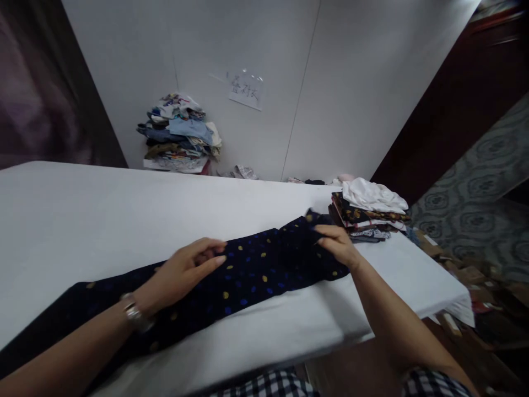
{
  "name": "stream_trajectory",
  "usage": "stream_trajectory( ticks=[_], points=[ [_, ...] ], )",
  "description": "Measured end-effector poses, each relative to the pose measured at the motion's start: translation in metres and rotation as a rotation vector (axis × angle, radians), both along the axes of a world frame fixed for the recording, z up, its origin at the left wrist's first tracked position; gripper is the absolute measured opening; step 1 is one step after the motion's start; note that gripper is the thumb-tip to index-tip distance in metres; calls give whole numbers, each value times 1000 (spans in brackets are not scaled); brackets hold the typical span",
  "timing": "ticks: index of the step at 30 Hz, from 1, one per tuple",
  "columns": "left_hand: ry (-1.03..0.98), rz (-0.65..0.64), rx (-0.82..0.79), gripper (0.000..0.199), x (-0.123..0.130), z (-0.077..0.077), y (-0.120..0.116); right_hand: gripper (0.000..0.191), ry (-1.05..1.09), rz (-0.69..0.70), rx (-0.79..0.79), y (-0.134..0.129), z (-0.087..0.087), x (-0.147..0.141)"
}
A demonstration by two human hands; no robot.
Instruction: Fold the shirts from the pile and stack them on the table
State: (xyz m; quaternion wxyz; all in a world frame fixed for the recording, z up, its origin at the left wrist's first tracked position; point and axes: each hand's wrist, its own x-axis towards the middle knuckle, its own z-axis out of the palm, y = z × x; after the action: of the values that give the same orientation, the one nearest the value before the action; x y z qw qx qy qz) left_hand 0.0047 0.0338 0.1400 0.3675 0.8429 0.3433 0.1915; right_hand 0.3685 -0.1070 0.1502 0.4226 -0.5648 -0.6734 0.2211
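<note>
A long dark navy garment (248,270) with small yellow and blue spots lies stretched across the white-covered table (124,209). Its exact kind cannot be made out. My right hand (336,242) grips the bunched, slightly raised right end of the garment between thumb and fingers. Over the middle part is my left hand (194,267), a silver watch on its wrist; its fingers are curved, with the thumb apart and nothing between them. Whether the left fingertips touch the fabric cannot be told.
Just beyond my right hand stands a stack of folded clothes (367,212), a white piece on top. A taller clothes pile (179,135) rises behind the table at the left, against a white wall with a paper sign (246,90). Boxes (471,275) sit low at the right.
</note>
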Motion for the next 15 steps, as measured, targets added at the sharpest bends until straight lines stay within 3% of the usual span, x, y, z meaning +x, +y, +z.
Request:
stream_trajectory(
  ticks=[3, 5, 7, 9, 12, 15],
  points=[
    [-75, -116, -14, 76, 55, -13, -14, 21, -137, 266, -78, 8, 6, -35],
    [-53, -223, 98, 90, 82, -28, -23, 23, -190, 315, -96, 10, -2, -48],
    [-37, -279, 224, 75, 101, -39, -29, 24, -238, 279, -67, 10, -13, -52],
    [-63, -271, 307, 37, 112, -42, -30, 25, -245, 206, -16, 8, -22, -48],
    [-95, -188, 234, 7, 114, -24, -25, 35, -223, 127, -27, 5, -32, -34],
    [-61, -93, 75, 14, 103, 17, -25, 61, -247, 120, -102, 8, -41, -15]
  ],
)
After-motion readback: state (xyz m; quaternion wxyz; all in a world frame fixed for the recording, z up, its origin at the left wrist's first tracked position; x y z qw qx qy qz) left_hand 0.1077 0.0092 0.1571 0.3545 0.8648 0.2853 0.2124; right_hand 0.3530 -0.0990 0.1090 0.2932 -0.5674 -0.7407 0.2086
